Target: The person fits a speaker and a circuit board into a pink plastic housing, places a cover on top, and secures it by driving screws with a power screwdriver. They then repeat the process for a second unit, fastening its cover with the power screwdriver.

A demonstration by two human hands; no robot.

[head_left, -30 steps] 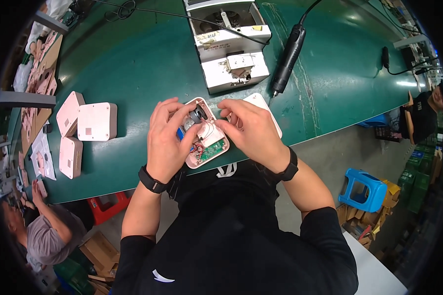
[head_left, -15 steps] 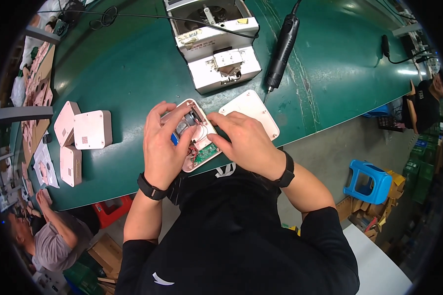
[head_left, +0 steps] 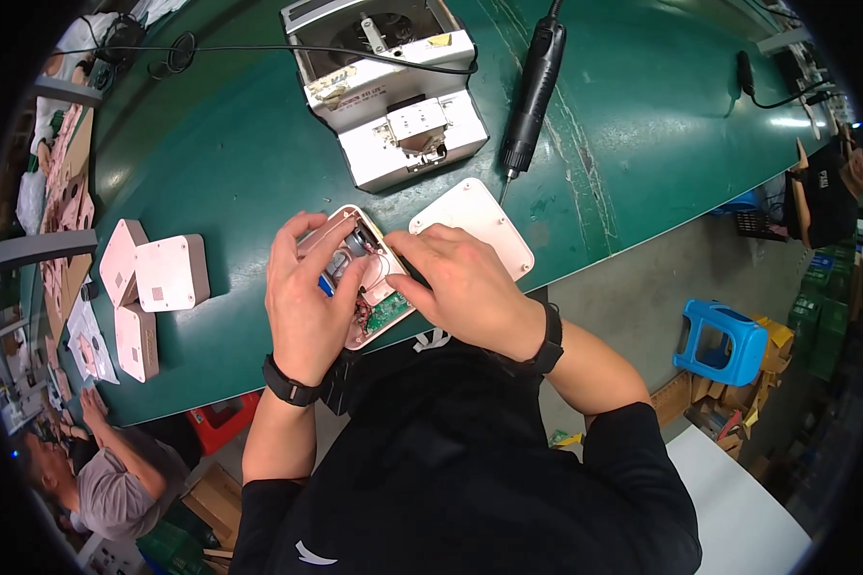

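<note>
An open pale pink housing (head_left: pixel 371 251) lies tilted on the bench in front of me. Inside it are a round dark speaker (head_left: pixel 360 240), a green circuit board (head_left: pixel 386 311), thin red and dark wires, and a blue part (head_left: pixel 326 286) partly covered by my fingers. My left hand (head_left: pixel 307 302) wraps the housing's left side, thumb reaching inside. On the opposite edge, my right hand (head_left: pixel 460 287) grips with curled fingers, its thumb over the interior; its fingertips are partly hidden. Beyond that hand a matching pale cover (head_left: pixel 475 225) lies flat, with small screw posts at its corners.
A black electric screwdriver (head_left: pixel 534 96) on a cable lies beyond the cover. A white screw-feeder-like machine (head_left: pixel 393 105) stands at the back. Several closed pink boxes (head_left: pixel 171 273) are grouped left. A blue stool (head_left: pixel 719 342) stands right; another person (head_left: pixel 115 484) sits lower left.
The view has shifted slightly, so the bench things appear a little further left. Both hands stay on the housing in nearly the same grip; the right thumb sits slightly differently over it.
</note>
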